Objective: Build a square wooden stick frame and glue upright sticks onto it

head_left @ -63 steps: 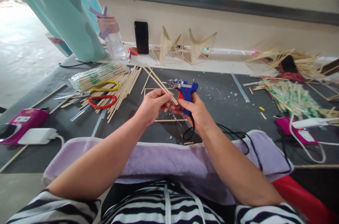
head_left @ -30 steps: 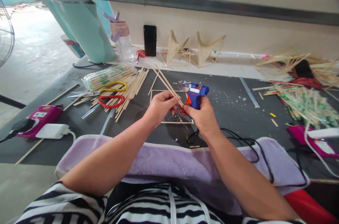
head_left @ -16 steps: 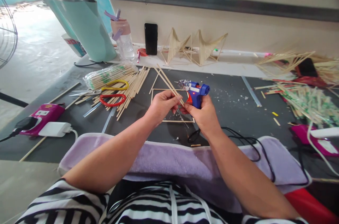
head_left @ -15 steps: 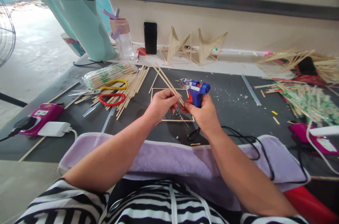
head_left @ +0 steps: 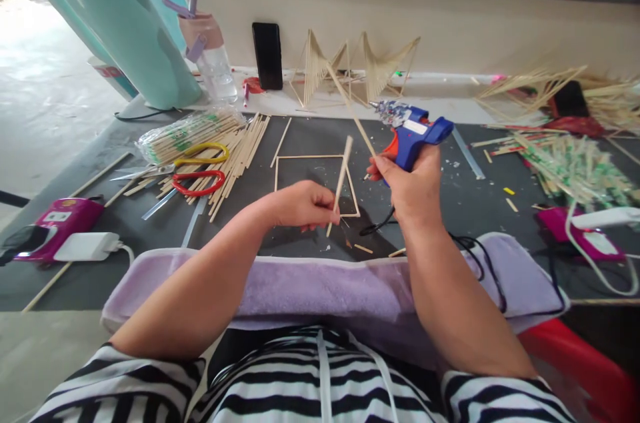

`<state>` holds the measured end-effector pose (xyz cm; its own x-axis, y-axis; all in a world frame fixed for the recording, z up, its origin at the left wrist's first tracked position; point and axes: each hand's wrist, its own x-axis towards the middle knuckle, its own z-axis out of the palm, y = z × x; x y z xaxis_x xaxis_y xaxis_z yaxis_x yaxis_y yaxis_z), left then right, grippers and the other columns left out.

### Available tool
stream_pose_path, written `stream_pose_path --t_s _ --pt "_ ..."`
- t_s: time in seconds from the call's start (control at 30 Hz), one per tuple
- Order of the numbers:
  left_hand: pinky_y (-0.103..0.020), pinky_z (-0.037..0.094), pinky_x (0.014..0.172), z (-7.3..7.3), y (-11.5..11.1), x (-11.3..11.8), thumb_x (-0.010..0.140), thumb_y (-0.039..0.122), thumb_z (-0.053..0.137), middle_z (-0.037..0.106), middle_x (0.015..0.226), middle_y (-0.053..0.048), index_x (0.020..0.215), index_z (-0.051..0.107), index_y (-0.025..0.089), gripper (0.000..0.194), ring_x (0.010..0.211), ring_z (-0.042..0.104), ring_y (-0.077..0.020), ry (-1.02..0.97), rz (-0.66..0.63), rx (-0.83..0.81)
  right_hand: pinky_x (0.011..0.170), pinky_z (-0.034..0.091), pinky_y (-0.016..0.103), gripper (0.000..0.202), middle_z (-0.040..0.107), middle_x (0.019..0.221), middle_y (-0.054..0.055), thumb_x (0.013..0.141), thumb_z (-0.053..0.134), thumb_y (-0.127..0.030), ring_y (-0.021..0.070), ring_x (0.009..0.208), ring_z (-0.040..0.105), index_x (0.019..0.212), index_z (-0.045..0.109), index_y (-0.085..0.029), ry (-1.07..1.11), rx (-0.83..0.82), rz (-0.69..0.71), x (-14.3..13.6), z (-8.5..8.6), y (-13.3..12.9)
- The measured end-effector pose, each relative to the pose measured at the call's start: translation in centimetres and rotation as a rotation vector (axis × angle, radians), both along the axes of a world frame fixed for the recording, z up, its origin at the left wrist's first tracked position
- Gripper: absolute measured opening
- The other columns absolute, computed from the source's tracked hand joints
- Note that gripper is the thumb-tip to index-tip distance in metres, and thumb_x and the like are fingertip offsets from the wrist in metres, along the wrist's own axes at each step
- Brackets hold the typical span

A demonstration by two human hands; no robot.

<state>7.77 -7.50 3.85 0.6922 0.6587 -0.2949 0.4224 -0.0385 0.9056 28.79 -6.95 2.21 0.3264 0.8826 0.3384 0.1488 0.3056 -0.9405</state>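
Two-handed stick and glue gun handling, best done with the nozzle (head_left: 383, 107) pointed away from the fingers and the stick ends steadied before any glue is laid. Left hand (head_left: 306, 204) is closed in a fingertip pinch, with a pale stick (head_left: 344, 169) gripped near its lower end; upper end is left free, so tip wobble should be expected, and a light, steady pinch is advised. Right hand (head_left: 420, 186) is wrapped round the handle of the blue glue gun (head_left: 417, 137), and a second stick (head_left: 356, 117) is pinched by its near end between thumb and finger. Whether the orange trigger (head_left: 393, 145) is pressed can't be told; no fresh glue can be made out. With gun and stick shared by one hand, squeeze and aim are easily coupled, so the trigger should be worked gently. The square frame (head_left: 311, 157) is laid flat on the dark tabletop (head_left: 295, 246), partly hidden by the left hand; knocks to it should be avoided. Cord (head_left: 376, 229) should be held clear of it too.
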Motion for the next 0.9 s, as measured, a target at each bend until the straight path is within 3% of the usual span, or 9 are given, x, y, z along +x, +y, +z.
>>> stream_pose_path --t_s 0.1,0.23,0.37,0.47,0.5,0.57,0.63,0.77,0.9 --pt "-0.017 0.042 0.039 -0.4 -0.6 0.7 0.079 0.019 0.062 0.058 0.052 0.003 0.062 0.062 0.017 0.017 0.042 0.053 -0.0089 0.156 -0.147 -0.031 0.055 0.056 0.031 0.052 0.063 0.080 -0.005 0.070 0.074 -0.025 0.0162 0.065 0.068 0.115 0.048 -0.030 0.003 0.029 -0.042 0.5 0.4 0.0" --pt "-0.020 0.038 0.035 -1.5 -1.2 1.7 0.080 0.024 0.063 0.057 0.047 0.000 0.053 0.058 0.019 0.028 0.036 0.048 -0.0106 0.107 -0.048 -0.033 0.058 0.052 0.031 0.045 0.065 0.084 -0.005 0.076 0.074 -0.026 0.0168 0.073 0.067 0.112 0.047 -0.033 0.044 0.047 0.010 0.8 1.8 -1.3" --pt "-0.021 0.036 0.035 -1.8 -1.0 1.5 0.083 0.033 0.062 0.059 0.050 0.001 0.062 0.066 0.020 0.026 0.035 0.048 -0.0112 0.073 -0.021 -0.033 0.052 0.045 0.030 0.041 0.065 0.078 -0.006 0.074 0.079 -0.027 0.0159 0.067 0.064 0.099 0.048 -0.033 0.084 0.021 0.126 1.1 3.0 -2.2" --pt "-0.020 0.036 0.043 -0.2 -0.8 0.3 0.084 0.032 0.064 0.057 0.050 0.002 0.064 0.069 0.019 0.024 0.042 0.049 -0.0098 0.086 0.070 0.225 0.049 0.044 0.029 0.041 0.065 0.076 -0.006 0.072 0.080 -0.027 0.0153 0.062 0.063 0.100 0.051 -0.032 0.058 -0.011 0.156 1.1 2.7 -2.0" --pt "-0.020 0.038 0.049 0.5 -0.7 -0.2 0.083 0.029 0.066 0.059 0.054 0.002 0.066 0.070 0.018 0.020 0.049 0.052 -0.0098 0.055 0.167 0.384 0.049 0.044 0.029 0.043 0.065 0.076 -0.006 0.071 0.081 -0.027 0.0151 0.062 0.063 0.103 0.053 -0.032 0.037 -0.020 0.159 1.0 2.4 -1.9" --pt "-0.022 0.044 0.064 2.2 -0.8 -1.2 0.085 0.024 0.064 0.064 0.070 -0.001 0.076 0.073 0.017 0.014 0.067 0.057 -0.0119 -0.033 0.481 0.714 0.049 0.046 0.029 0.044 0.065 0.077 -0.005 0.071 0.081 -0.026 0.0148 0.061 0.062 0.107 0.056 -0.031 -0.022 -0.046 0.183 0.7 1.7 -1.6" --pt "-0.026 0.047 0.079 3.4 -1.1 -1.9 0.084 0.018 0.064 0.068 0.094 -0.005 0.096 0.075 0.018 0.016 0.086 0.060 -0.0155 -0.052 0.579 0.937 0.052 0.049 0.029 0.042 0.065 0.077 -0.005 0.070 0.081 -0.025 0.0146 0.061 0.063 0.105 0.058 -0.029 -0.077 -0.081 0.225 0.4 1.1 -1.5" --pt "-0.030 0.047 0.089 3.5 -1.6 -1.8 0.084 0.012 0.058 0.060 0.122 -0.009 0.109 0.072 0.021 0.030 0.101 0.059 -0.0191 0.092 0.416 1.047 0.060 0.054 0.031 0.045 0.064 0.076 -0.006 0.067 0.083 -0.022 0.0131 0.059 0.060 0.105 0.061 -0.029 -0.092 -0.142 0.275 -0.3 0.4 -1.6" --pt "-0.028 0.046 0.082 2.2 -1.5 -1.4 0.087 0.011 0.052 0.063 0.107 -0.009 0.096 0.071 0.020 0.023 0.093 0.060 -0.0200 0.287 0.281 0.968 0.062 0.055 0.033 0.055 0.066 0.077 -0.005 0.062 0.086 -0.020 0.0154 0.061 0.062 0.111 0.063 -0.031 -0.032 -0.200 0.354 -0.8 0.4 -2.0"
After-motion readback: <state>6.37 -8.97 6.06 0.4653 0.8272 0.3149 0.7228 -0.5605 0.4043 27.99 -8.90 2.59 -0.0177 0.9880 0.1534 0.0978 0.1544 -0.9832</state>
